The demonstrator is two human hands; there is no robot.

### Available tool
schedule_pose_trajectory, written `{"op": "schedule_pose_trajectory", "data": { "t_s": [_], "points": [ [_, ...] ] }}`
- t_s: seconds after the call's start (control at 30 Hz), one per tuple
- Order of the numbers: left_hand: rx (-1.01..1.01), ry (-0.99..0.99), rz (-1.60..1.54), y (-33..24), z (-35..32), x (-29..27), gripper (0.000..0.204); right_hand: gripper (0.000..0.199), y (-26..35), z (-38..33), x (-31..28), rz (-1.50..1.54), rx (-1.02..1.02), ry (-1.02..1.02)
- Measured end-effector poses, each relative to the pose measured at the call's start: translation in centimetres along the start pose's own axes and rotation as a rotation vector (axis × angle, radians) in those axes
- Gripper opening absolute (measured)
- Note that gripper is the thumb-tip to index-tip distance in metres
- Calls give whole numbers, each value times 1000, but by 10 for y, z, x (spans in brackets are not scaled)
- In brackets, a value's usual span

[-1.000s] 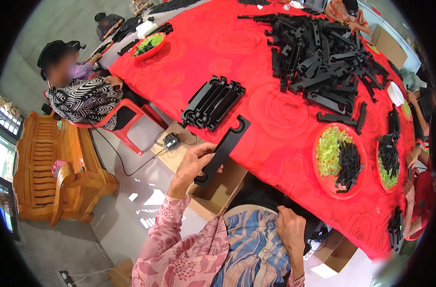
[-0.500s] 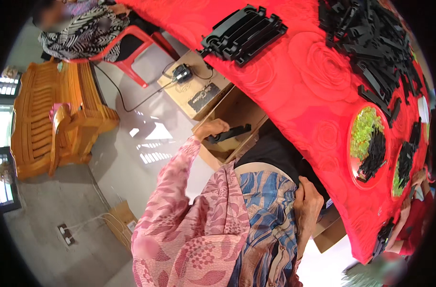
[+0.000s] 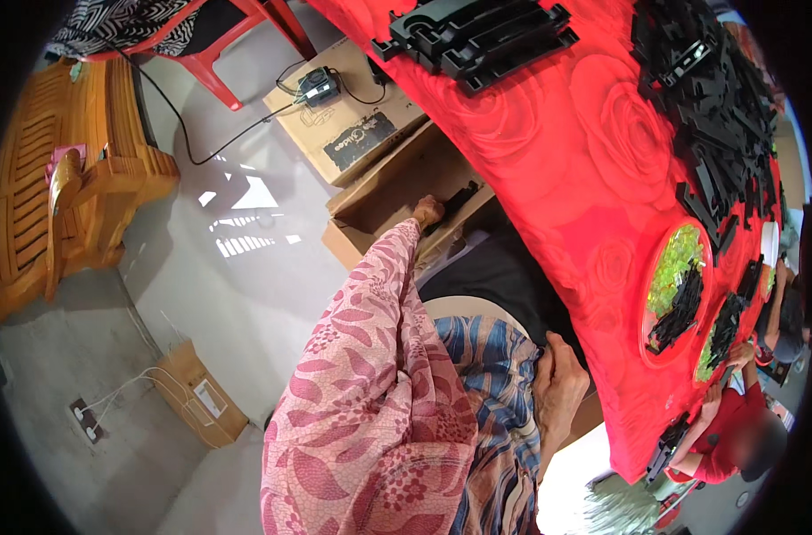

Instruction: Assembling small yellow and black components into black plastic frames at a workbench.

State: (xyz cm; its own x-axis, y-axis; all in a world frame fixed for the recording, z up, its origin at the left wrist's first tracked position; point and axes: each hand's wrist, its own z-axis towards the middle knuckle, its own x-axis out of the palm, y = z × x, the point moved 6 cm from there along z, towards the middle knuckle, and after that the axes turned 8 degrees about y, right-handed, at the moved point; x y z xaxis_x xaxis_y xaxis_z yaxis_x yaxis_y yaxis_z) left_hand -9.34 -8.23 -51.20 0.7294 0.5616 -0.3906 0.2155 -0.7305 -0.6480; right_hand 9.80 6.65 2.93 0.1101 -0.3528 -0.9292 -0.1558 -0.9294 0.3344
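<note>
"Where is the long black plastic part (image 3: 462, 196)?"

"Down inside the open brown cardboard box (image 3: 345, 245), reaching out ahead of the left hand (image 3: 429, 211), its near end at the curled fingers. The back of the hand hides them, so I can't tell whether they grip it or have let go."

"And the right hand (image 3: 562, 382)?"

"Resting at the blue patterned cloth (image 3: 491, 357) over the lap, fingers bent; I can't tell if they pinch the fabric."

"The surface and the room?"

"The desk (image 3: 593, 259), draped in red rose-patterned fabric, carries a row of black slotted parts (image 3: 477, 40) by its edge and a tangled black heap (image 3: 722, 116) farther right. A carved wooden bench (image 3: 76, 196) stands left on the pale floor (image 3: 228, 312)."

"Containers?"

"A round red plate (image 3: 662, 359) holds yellow-green pieces (image 3: 676, 259) beside thin black strips (image 3: 678, 310). A closed cardboard box (image 3: 312, 125) next to the open one bears a black corded device (image 3: 319, 87)."
</note>
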Motion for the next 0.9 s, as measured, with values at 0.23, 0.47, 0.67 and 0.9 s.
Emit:
{"op": "schedule_pose_trajectory", "data": {
  "t_s": [0.23,0.47,0.67,0.9],
  "points": [
    [-113,-48,-153,2,-68,-36,48,22,12,1,-2,37,-84,52],
    [73,-180,-78,0,-54,-29,34,22,7,5,-6,75,-6,48],
    [357,-68,555,49,-89,-69,15,20,-7,1,-4,245,-70,37],
    [-90,-49,-792,-34,-174,-126,18,18,-34,-3,-10,285,-53,-34]
  ]
}}
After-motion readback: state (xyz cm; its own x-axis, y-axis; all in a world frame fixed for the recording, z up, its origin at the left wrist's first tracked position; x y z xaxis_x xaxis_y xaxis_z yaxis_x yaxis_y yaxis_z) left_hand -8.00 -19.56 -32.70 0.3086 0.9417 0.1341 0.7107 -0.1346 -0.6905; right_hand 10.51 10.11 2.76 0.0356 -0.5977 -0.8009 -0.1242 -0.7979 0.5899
